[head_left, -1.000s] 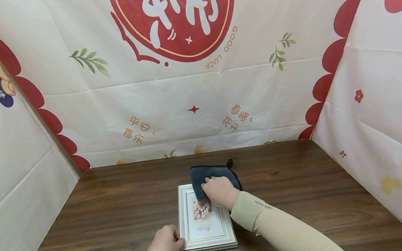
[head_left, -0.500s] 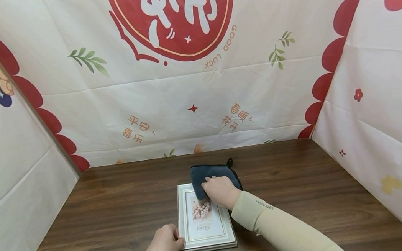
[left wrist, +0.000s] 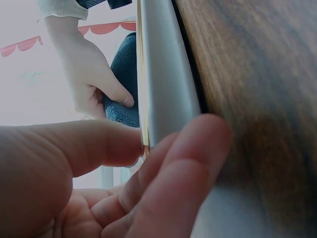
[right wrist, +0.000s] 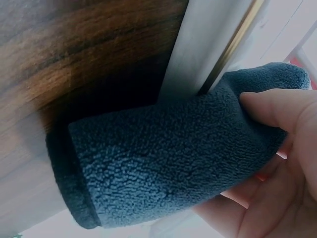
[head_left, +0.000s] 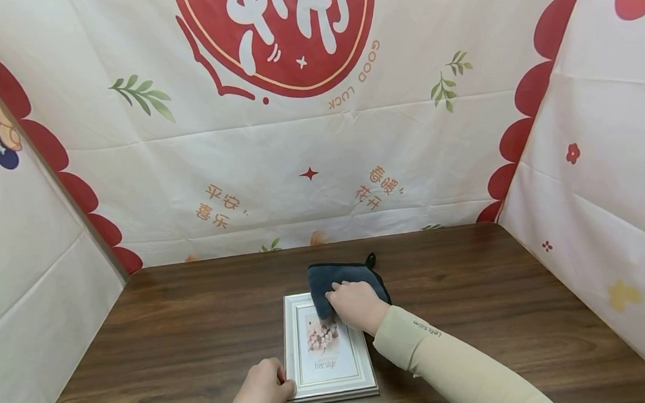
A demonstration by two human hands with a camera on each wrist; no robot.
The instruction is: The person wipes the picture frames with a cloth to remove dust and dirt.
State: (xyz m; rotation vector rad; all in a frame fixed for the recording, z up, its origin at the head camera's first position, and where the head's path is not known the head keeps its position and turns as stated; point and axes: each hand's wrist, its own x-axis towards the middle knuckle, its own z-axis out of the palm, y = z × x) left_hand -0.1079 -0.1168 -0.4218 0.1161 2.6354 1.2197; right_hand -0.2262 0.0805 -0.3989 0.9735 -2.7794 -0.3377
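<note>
A white picture frame [head_left: 354, 381] with a flower print behind its front lies flat on the table in the head view. My left hand [head_left: 261, 391] pinches its near left corner, thumb on top and fingers at the outer edge, as the left wrist view shows up close. A dark blue-grey fleecy cloth [head_left: 335, 278] with black edging and a small loop drapes over the frame's far right corner. With my right hand [head_left: 356, 304] I grip this cloth against the frame. In the right wrist view the thumb presses the cloth [right wrist: 153, 158] where it hangs over the frame's side.
The dark wooden table [head_left: 197, 332] spreads out on both sides of the frame. White printed fabric [head_left: 275, 149] hangs behind it, with more of the same fabric at the left and right edges.
My right hand and the cloth have shifted very slightly to the right over the frame's far corner. The left hand keeps its grip on the near left corner.
</note>
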